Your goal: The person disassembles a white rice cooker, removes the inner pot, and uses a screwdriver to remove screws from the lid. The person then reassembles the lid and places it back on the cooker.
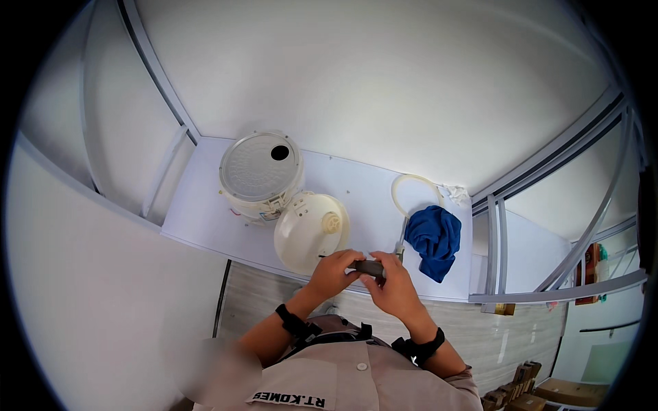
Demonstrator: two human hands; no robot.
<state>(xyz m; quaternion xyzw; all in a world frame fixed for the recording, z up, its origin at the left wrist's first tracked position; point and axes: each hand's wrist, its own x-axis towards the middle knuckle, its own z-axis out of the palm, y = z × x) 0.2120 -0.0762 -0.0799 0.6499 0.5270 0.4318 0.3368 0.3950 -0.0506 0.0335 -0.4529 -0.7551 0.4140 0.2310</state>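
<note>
From where I am standing, both ends of the dark grey rounded part (371, 268) are being covered by fingers, so its full outline and underside are staying hard to make out. The left hand (334, 272) is masking the lower right edge of an off-white lid (295, 240), and the blue cloth (434, 240) is overlapping the lower portion of a pale ring (393, 195). A slim tool (400, 252) is lying just left of the cloth; its near end is passing out of sight by the right hand (395, 288). The left sleeve is blurring at its edge. Both forearms are converging from below, the left slanting up to the right, the right slanting up to the left, each wearing a black band at the wrist. The wrists are bending inward and the fingertips are facing each other. The left fingers are closing on the left end of the part; the right thumb and fingers are gripping its right end. The part is therefore sitting between the two hands, crosswise, near the front edge of the white table (363, 171), to the right of the lid. Behind the lid, a round white housing (257, 168) with a grey top is standing on the table.
</note>
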